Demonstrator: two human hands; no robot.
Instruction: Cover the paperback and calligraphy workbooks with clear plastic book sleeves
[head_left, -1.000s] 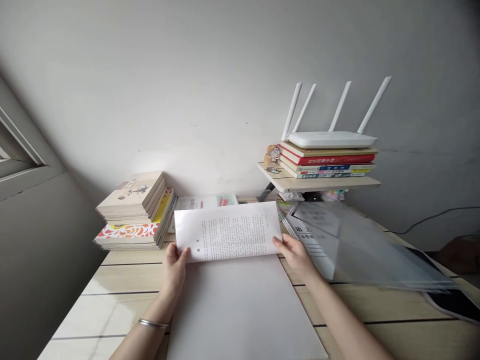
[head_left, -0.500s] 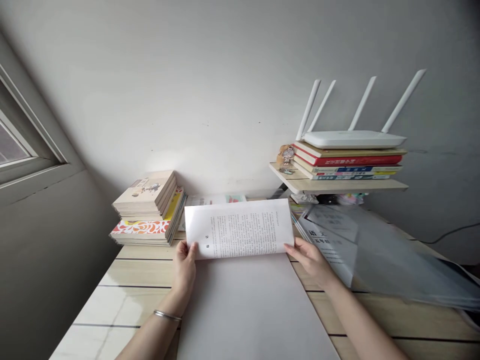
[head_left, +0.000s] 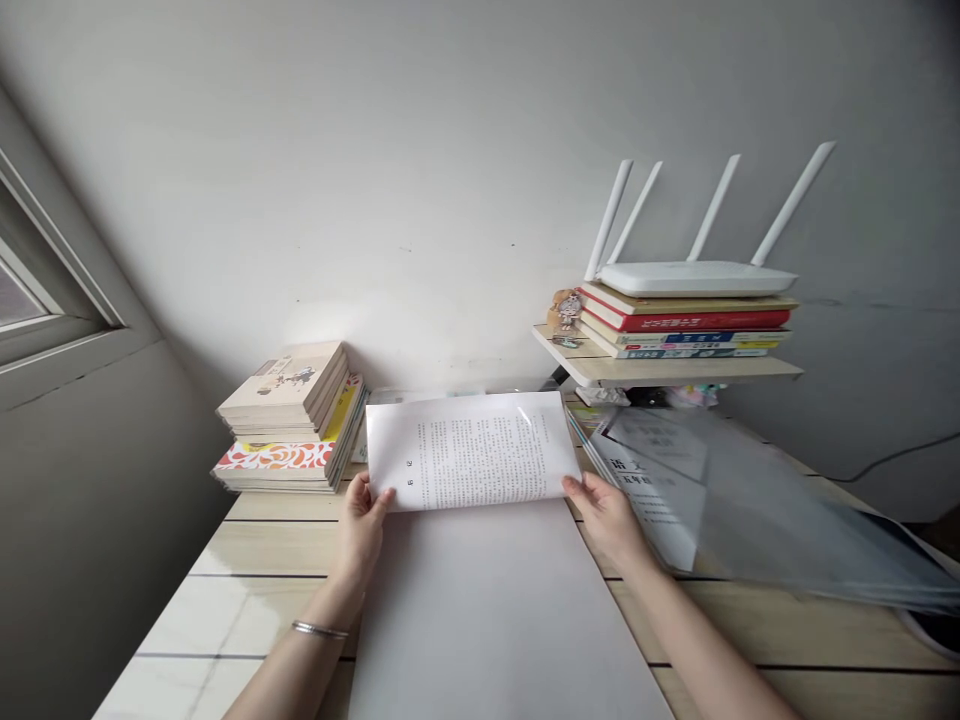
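Note:
My left hand [head_left: 363, 520] and my right hand [head_left: 609, 510] are closed on the two sides of a sheet of printed paper [head_left: 480, 455], thumbs on its face. Lines of small dark print run sideways across it, with larger characters toward the left. A bright glint lies near its upper right corner. Below its lower edge a long blank white sheet [head_left: 495, 610] stretches toward me; whether the two are one folded piece I cannot tell. A silver bracelet [head_left: 320, 629] circles my left wrist.
A stack of books [head_left: 289, 420] stands at the left. Right of the paper lie a printed booklet [head_left: 660, 500] and clear plastic sheets [head_left: 780, 520]. A small raised shelf [head_left: 675, 372] carries books [head_left: 690, 322], a figurine [head_left: 564, 310] and a white router [head_left: 697, 277].
Both hands still grip the printed paper. Its right side has shifted slightly inward and its upper right now shows a glint. The whole view has moved a little.

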